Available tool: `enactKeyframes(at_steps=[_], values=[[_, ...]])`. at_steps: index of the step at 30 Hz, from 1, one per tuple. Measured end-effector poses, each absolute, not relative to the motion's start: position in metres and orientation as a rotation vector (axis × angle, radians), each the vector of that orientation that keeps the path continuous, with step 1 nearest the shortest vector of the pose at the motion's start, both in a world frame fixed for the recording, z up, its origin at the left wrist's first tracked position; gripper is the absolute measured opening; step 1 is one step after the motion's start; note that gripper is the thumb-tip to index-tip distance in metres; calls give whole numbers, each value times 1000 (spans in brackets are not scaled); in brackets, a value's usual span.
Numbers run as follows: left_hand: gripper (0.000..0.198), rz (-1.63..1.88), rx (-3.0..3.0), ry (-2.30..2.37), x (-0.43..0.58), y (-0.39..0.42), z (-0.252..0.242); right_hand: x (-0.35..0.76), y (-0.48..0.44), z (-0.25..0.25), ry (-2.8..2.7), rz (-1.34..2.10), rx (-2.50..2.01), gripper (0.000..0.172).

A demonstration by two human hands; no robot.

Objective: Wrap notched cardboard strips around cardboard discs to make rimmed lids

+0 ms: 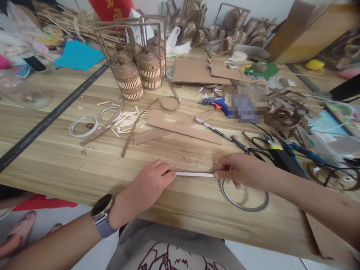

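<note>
A narrow white strip (194,174), which looks like tape, is stretched level just over the wooden table near its front edge. My left hand (153,180), with a watch on the wrist, pinches its left end. At the other end, my right hand (236,170) grips the strip between thumb and fingers. Below the right hand lies a thin tape roll (261,206), partly covered by that hand. Beyond the hands are a cut cardboard piece (182,130), a pen-like tool (212,129) and black-handled scissors (247,149).
Lidded woven baskets (128,80) with tall handles stand at the back left. Small wooden sticks (129,120) and two tape rolls (83,126) lie left of centre. A blue glue gun (218,103) rests further back. Cables and tools crowd the right, before a cardboard box (306,35).
</note>
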State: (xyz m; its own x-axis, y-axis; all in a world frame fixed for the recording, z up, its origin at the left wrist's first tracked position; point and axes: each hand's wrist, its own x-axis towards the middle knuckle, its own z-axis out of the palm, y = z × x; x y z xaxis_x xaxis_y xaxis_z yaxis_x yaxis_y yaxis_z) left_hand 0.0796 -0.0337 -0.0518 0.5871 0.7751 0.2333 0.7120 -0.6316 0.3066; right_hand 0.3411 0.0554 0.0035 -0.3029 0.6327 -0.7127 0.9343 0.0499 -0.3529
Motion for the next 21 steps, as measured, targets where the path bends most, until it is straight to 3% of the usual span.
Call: enactKeyframes(at_steps=[21], values=[[21,507,2688,1244,79,-34,-52,339,58,0,2018,-984,1514,25]])
